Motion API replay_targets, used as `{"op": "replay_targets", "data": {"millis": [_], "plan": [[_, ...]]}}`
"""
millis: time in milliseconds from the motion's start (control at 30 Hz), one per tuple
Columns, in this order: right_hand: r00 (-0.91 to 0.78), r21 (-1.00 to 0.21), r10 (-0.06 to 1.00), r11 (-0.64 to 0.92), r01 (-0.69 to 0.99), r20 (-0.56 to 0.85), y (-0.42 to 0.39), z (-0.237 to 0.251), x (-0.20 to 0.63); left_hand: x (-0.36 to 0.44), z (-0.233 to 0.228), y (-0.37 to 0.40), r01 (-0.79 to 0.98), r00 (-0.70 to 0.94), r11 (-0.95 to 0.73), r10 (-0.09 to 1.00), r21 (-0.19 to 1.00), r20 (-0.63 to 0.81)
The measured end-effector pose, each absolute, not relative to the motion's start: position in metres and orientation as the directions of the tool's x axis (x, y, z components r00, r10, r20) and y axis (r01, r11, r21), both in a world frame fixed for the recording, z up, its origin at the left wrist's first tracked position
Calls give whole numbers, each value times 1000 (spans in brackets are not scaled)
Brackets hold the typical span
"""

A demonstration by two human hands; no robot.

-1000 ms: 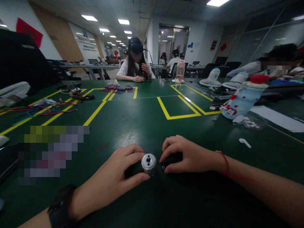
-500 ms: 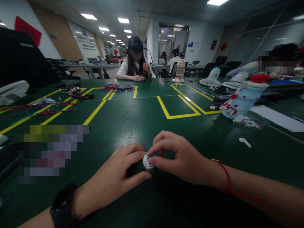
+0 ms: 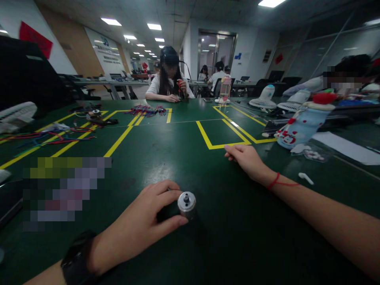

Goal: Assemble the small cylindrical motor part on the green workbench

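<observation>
A small silver electric motor (image 3: pixel 187 202) stands upright on the dark green table (image 3: pixel 243 241), its short shaft and two small holes facing up. My left hand (image 3: pixel 148 213) is closed round the motor's left side, the thumb at the front and the forefinger behind. Further off and to the right, my right hand (image 3: pixel 245 157) is apart from the motor, by the corner of a yellow tape outline (image 3: pixel 210 147). Its fingers are pinched together. Whether anything small lies between them is hidden.
Loose coloured wires (image 3: pixel 59 136) lie at left, with another wire bundle (image 3: pixel 147 110) farther back. To the right are a blue bottle (image 3: pixel 307 124), a white earbud (image 3: pixel 305 178) and white paper (image 3: pixel 346 146). Across the table sits a person (image 3: pixel 169 79).
My right hand has left the top of the motor and moved forward and right, uncovering the shaft. My left hand keeps its hold on the motor in the same spot.
</observation>
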State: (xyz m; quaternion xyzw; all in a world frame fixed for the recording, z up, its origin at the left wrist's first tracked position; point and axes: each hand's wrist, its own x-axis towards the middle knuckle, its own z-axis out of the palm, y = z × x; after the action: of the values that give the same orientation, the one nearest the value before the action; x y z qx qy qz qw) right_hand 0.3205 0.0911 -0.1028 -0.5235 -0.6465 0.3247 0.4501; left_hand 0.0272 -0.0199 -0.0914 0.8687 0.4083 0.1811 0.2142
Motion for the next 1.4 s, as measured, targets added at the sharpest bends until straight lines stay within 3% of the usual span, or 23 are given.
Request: {"op": "replay_targets", "data": {"millis": [133,367,567,633,733,833,1000,1233,1400], "plan": [[16,-916,975,204,346,224,104,-112,330,27,-91,-20,627,598,-585,785,515,163],[-46,-881,972,227,416,229,97,-108,324,25,-92,-21,628,600,-581,785,518,153],[-352,-774,915,365,518,196,57,-87,295,27,-85,-26,639,601,-585,785,499,151],[-512,-759,838,454,467,187,36,-78,279,27,-84,-27,638,603,-592,782,492,159],[-624,-775,731,554,305,277,9,-67,260,27,-88,-26,636,603,-611,775,472,190],[-621,-751,694,613,246,363,-4,-63,253,29,-93,-25,633,602,-631,765,449,227],[-505,-779,754,585,225,420,-1,-58,263,32,-91,-29,636,604,-618,772,462,200],[-794,-576,584,712,401,169,21,-72,296,36,-88,-20,641,610,-577,783,506,119],[-821,-514,548,757,404,161,31,-85,302,38,-95,-12,636,611,-573,783,516,116]]}}
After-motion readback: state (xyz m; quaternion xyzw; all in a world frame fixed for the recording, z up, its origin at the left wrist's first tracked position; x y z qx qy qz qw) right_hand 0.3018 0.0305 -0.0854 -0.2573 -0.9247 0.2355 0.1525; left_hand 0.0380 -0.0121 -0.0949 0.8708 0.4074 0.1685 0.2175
